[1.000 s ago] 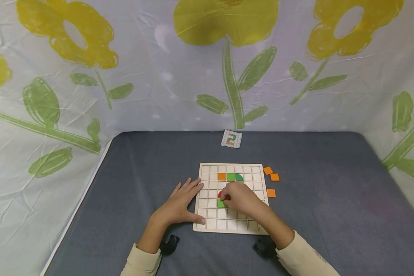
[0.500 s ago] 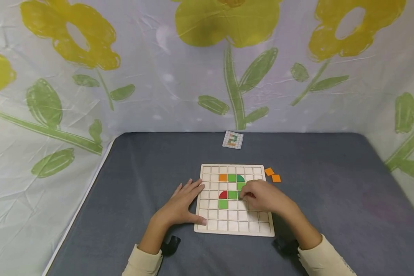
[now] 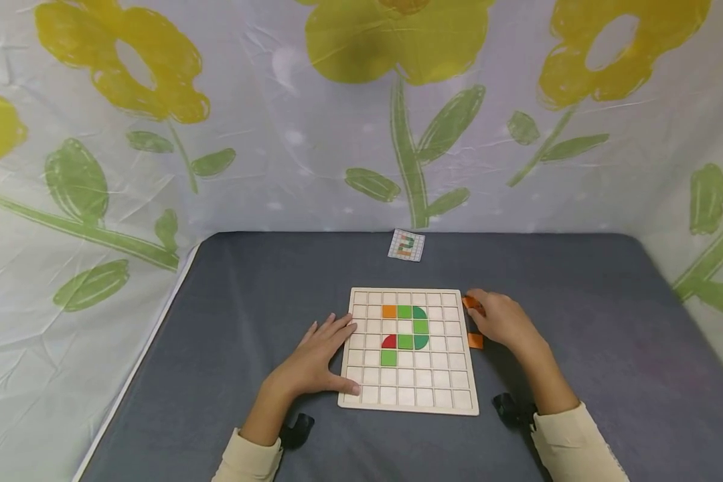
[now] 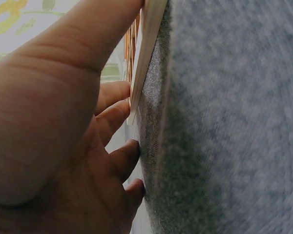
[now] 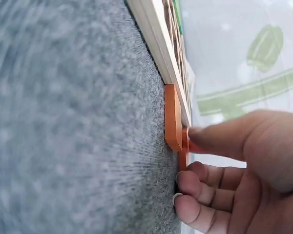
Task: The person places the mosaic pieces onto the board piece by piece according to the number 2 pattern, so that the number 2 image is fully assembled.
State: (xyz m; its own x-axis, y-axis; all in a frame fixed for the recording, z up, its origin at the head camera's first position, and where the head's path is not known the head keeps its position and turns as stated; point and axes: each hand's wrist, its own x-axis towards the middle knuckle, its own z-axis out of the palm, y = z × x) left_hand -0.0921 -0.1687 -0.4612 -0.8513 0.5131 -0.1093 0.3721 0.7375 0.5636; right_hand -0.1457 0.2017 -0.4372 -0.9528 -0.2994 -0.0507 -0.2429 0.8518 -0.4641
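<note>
A square wooden grid board (image 3: 424,381) lies on the table. My left hand (image 3: 316,358) rests with spread fingers along its left edge, the thumb near the front left corner. In its cells sit an orange tile (image 3: 389,311), several green square tiles (image 3: 405,341), two dark green quarter-round tiles (image 3: 421,342) and a red quarter-round tile (image 3: 389,341). Beyond the board's right edge, my right hand (image 3: 506,325) pinches an orange square tile (image 3: 469,302) between thumb and fingers. Another orange tile (image 5: 173,117) lies nearer, against the board's side in the right wrist view.
A small card (image 3: 406,245) printed with a coloured grid pattern lies behind the board. Dark grey cloth (image 3: 265,281) covers the table. A white flowered curtain (image 3: 277,167) hangs at the back and sides.
My right hand has set a dark green quarter-round tile at the right end of the lower green row, let go, and moved right to the orange tiles. The left hand keeps its place.
</note>
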